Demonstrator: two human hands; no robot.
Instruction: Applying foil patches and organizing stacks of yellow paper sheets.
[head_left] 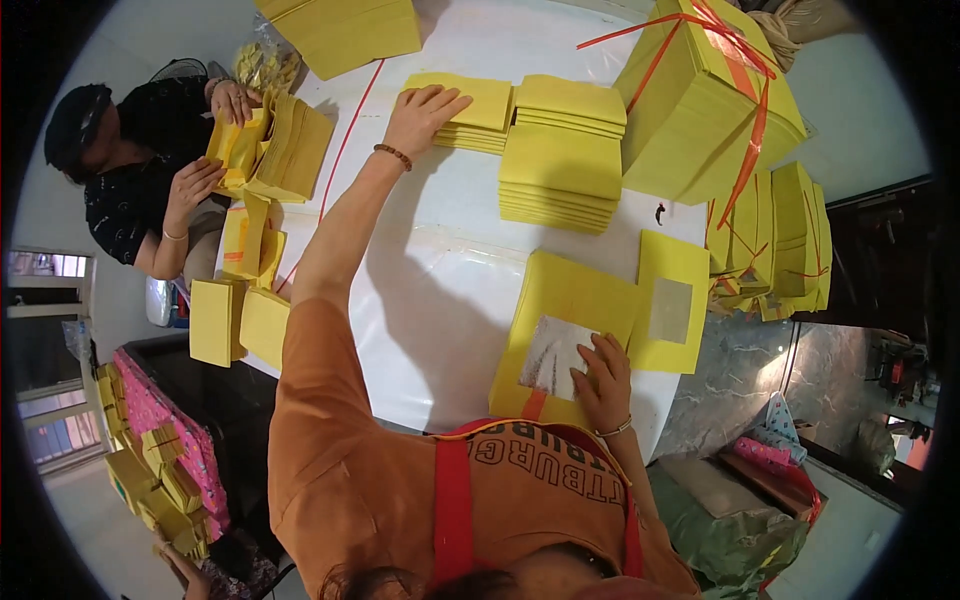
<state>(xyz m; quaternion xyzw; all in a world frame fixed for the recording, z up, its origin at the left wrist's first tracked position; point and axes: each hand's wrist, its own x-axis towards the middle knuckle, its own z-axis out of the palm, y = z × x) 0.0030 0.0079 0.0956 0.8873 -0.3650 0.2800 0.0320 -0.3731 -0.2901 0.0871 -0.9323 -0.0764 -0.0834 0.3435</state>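
My left hand [428, 112] reaches far across the white table, its fingers spread over the top of a low stack of folded yellow paper pieces [478, 102]. Whether its thumb grips the stack's edge is hidden. Close to my body, my right hand [604, 385] rests with loosely bent fingers on a flat yellow paper bag [572, 285], by its shiny window. An orange strip [535, 404] shows at that bag's near end. Just right of it lies another yellow paper piece [685, 270] with a pale window. A taller yellow stack [560, 170] stands beyond the bag.
Large yellow bundles [668, 120] tied with red ribbon stand at the back right, more [790, 240] beyond the right edge. A co-worker [140, 190] at the left handles a yellow bag beside yellow stacks [292, 150]. A red line [345, 160] crosses the white table [440, 270].
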